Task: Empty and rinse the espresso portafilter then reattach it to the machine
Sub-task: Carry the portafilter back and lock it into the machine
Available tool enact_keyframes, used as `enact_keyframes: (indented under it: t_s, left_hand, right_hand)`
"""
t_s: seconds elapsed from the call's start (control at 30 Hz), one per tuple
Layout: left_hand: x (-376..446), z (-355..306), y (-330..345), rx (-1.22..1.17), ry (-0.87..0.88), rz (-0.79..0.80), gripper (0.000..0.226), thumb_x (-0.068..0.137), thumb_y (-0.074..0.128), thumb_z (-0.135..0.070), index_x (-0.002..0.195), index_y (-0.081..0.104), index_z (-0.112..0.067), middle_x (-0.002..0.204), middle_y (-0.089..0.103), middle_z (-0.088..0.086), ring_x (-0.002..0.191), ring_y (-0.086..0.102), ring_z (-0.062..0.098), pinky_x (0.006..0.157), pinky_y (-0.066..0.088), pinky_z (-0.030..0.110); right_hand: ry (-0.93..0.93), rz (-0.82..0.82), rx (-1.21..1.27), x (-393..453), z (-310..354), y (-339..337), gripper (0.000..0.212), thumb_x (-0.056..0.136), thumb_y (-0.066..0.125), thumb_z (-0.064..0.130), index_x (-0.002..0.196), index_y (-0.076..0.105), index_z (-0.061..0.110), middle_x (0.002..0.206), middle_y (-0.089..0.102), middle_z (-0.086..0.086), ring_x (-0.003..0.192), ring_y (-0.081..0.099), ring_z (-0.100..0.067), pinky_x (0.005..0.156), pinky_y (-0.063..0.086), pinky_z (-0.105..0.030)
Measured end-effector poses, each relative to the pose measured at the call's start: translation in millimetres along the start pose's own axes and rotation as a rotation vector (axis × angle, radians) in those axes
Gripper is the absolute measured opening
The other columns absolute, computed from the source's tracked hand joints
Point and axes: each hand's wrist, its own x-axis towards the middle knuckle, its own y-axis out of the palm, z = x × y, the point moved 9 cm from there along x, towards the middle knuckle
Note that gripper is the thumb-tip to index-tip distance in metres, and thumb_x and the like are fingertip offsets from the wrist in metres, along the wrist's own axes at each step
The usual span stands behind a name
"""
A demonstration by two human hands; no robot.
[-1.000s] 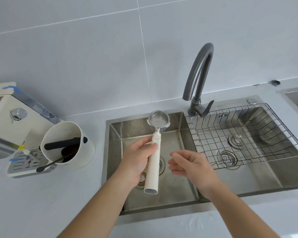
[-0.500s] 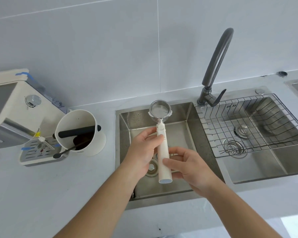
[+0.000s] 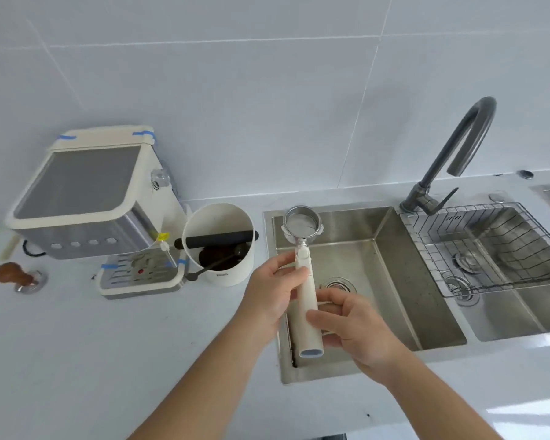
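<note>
The portafilter (image 3: 308, 293) has a long cream handle and a round steel basket (image 3: 301, 224) that looks empty. It is held level over the left sink basin (image 3: 391, 281), basket pointing away from me. My left hand (image 3: 272, 292) grips the upper handle from the left. Lower down, my right hand (image 3: 351, 325) wraps the handle from the right. The cream and steel espresso machine (image 3: 89, 211) stands on the counter at the left, apart from both hands.
A white knock box (image 3: 219, 246) with a black bar and dark grounds stands between machine and sink. A wooden-handled tamper (image 3: 16, 276) lies far left. The dark gooseneck faucet (image 3: 451, 160) rises behind the sink; a wire rack (image 3: 489, 249) sits in the right basin.
My right hand came in from the right and closed on the lower handle. The view swung left, so the espresso machine now shows in full.
</note>
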Motion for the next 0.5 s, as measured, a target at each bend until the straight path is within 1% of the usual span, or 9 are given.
enact_keyframes:
  t_s: [0.07, 0.13, 0.27, 0.33, 0.4, 0.5]
  left_hand:
    - [-7.3, -2.0, -20.4, -0.007, -0.004, -0.004, 0.028, 0.086, 0.066, -0.003, 0.112, 0.067, -0.011, 0.082, 0.072, 0.002, 0.071, 0.065, 0.015, 0.069, 0.052, 0.026]
    - [-14.8, -3.8, -42.5, -0.019, -0.006, -0.012, 0.029, 0.086, 0.065, -0.002, 0.114, 0.065, -0.010, 0.085, 0.072, 0.004, 0.074, 0.065, 0.018, 0.069, 0.052, 0.025]
    - [-29.2, -7.6, -85.6, -0.022, 0.006, -0.025, 0.028, 0.085, 0.066, -0.003, 0.113, 0.066, -0.011, 0.085, 0.074, 0.004, 0.075, 0.068, 0.017, 0.070, 0.053, 0.026]
    - [-36.0, -8.6, -107.3, -0.021, 0.009, -0.033, 0.027, 0.085, 0.067, -0.004, 0.111, 0.066, -0.012, 0.087, 0.075, 0.003, 0.075, 0.069, 0.015, 0.072, 0.054, 0.027]
    - [-43.4, -10.0, -127.5, 0.001, 0.013, -0.034, 0.027, 0.085, 0.068, -0.004, 0.110, 0.066, -0.013, 0.091, 0.075, 0.005, 0.077, 0.069, 0.016, 0.074, 0.054, 0.028]
    - [-53.2, -11.8, -158.7, 0.036, 0.017, -0.052, 0.028, 0.083, 0.069, -0.006, 0.109, 0.067, -0.015, 0.092, 0.076, 0.006, 0.081, 0.069, 0.017, 0.082, 0.056, 0.033]
  right_hand:
    - [0.002, -0.011, -0.013, 0.1, -5.3, 20.5, 0.024, 0.087, 0.066, -0.001, 0.110, 0.068, 0.005, 0.100, 0.071, -0.030, 0.085, 0.071, -0.037, 0.071, 0.060, -0.042]
    - [0.007, -0.017, -0.021, 0.6, -11.1, 42.2, 0.023, 0.087, 0.066, -0.002, 0.109, 0.068, 0.005, 0.089, 0.067, -0.028, 0.078, 0.069, -0.031, 0.067, 0.059, -0.038]
    - [0.028, 0.001, -0.031, 0.5, -24.3, 84.1, 0.027, 0.082, 0.071, 0.001, 0.109, 0.068, 0.003, 0.088, 0.066, -0.024, 0.072, 0.069, -0.026, 0.061, 0.057, -0.032]
    - [0.029, 0.018, -0.038, 0.3, -30.4, 105.0, 0.030, 0.078, 0.072, 0.005, 0.108, 0.068, 0.003, 0.086, 0.065, -0.023, 0.072, 0.068, -0.026, 0.060, 0.057, -0.032]
    - [0.040, 0.024, -0.030, 0.3, -37.8, 124.6, 0.028, 0.077, 0.072, 0.004, 0.105, 0.069, 0.004, 0.085, 0.063, -0.022, 0.072, 0.067, -0.026, 0.062, 0.058, -0.035]
    - [0.057, 0.045, -0.026, 0.5, -49.2, 153.7, 0.034, 0.071, 0.072, 0.008, 0.104, 0.069, 0.004, 0.083, 0.063, -0.019, 0.071, 0.066, -0.025, 0.062, 0.057, -0.036]
